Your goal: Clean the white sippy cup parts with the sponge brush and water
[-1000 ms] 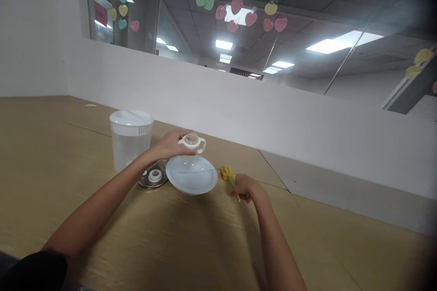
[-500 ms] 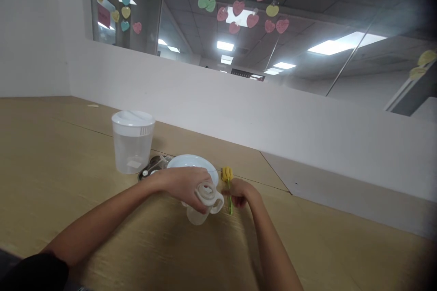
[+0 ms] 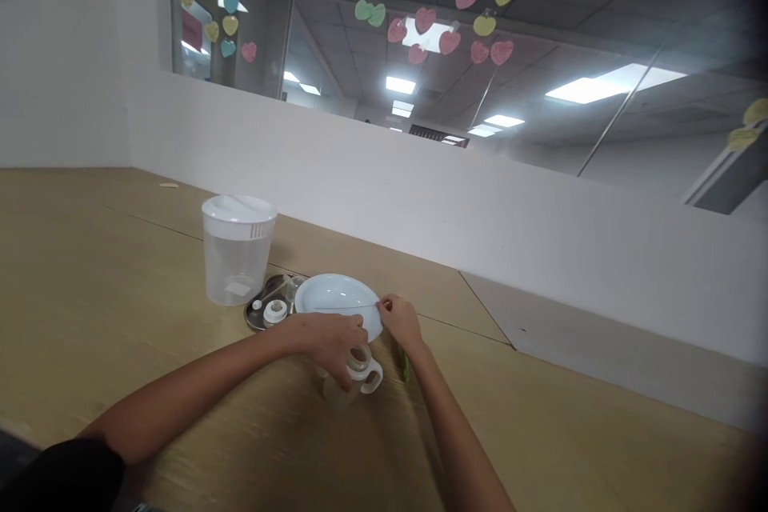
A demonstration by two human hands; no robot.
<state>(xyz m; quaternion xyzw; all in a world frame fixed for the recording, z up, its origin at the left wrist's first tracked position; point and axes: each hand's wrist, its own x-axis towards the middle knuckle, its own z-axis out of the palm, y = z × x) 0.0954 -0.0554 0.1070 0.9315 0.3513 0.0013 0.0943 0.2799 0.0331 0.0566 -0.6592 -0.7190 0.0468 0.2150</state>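
My left hand [image 3: 337, 348] is wrapped round the top of a clear baby bottle [image 3: 341, 394] with white side handles. The bottle's open mouth faces up, and my fingers cover part of its rim. At the right edge of a pale bowl [image 3: 336, 289], my right hand [image 3: 401, 322] pinches the end of a thin wire-like rod [image 3: 348, 307], which lies across the bowl's opening. Its far end is too faint to make out. Below my right hand shows the green handle [image 3: 406, 369] of a brush, whose yellow sponge head is hidden.
A steel tray [image 3: 252, 318] left of the bowl carries a white ring cap [image 3: 275, 312] and small clear parts. Behind it stands a clear bucket [image 3: 237, 260] with a white lid. A white wall [image 3: 360, 168] with a window closes off the table's far side.
My right hand has moved up and left from the sponge brush to the bowl's edge and now pinches the thin rod. The left hand and bottle have shifted slightly left.
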